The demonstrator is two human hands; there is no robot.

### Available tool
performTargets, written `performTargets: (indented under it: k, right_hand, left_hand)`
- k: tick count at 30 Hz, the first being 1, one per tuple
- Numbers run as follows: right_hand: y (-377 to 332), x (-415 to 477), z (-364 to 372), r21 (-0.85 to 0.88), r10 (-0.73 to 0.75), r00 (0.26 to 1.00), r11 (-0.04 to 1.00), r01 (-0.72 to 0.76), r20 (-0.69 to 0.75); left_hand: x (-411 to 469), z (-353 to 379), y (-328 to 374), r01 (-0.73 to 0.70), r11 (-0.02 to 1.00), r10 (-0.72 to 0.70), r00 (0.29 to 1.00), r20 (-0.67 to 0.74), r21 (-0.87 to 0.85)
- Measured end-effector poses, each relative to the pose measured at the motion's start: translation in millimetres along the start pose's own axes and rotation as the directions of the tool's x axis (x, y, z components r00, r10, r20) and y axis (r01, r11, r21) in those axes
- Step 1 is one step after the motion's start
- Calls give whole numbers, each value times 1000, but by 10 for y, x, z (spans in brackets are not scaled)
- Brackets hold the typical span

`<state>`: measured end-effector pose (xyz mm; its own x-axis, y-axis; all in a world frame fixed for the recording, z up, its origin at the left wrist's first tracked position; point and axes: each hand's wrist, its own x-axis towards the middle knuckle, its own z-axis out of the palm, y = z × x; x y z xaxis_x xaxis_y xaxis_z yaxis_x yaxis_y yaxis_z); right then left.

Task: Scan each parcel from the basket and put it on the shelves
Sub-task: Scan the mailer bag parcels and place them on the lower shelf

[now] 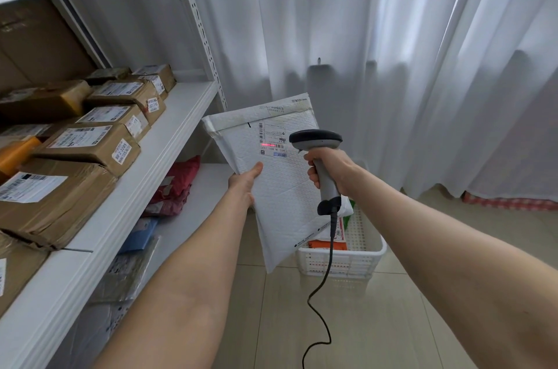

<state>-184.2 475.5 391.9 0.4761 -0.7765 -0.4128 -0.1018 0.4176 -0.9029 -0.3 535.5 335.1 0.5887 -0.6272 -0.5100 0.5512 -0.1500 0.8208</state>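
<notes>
the white padded parcel (pixel 280 202) is held up in the air, tilted, in front of the shelves' right end and above the near corner of the basket (pixel 341 261). its printed label (pixel 273 137) faces the camera, and a red scan line (pixel 268 145) lies across the barcode on it. the left hand (pixel 244 184) grips the parcel's left edge, thumb pressed on the front, the other fingers hidden behind it. the right hand (pixel 329 169) is wrapped round the handle of a grey barcode scanner (pixel 317 138), whose dark head points at the label from just beside it; its black cable (pixel 327 272) hangs down to the tiled floor (pixel 377 323). the white perforated basket stands on the floor and holds more parcels. to the left, the white shelves (pixel 126 184) carry rows of labelled cardboard boxes (pixel 90 145) on the middle level and a red bag (pixel 178 184) with other soft packets on the lower one. white curtains (pixel 392 51) hang behind.
</notes>
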Motion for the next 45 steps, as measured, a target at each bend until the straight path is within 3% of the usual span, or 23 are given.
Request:
performTargets:
  k: [45]
  right_hand:
    - [7, 296, 310, -42, 96, 995, 995, -95, 21]
  left_hand:
    - [368, -357, 51, 21, 999, -22, 998, -52, -27]
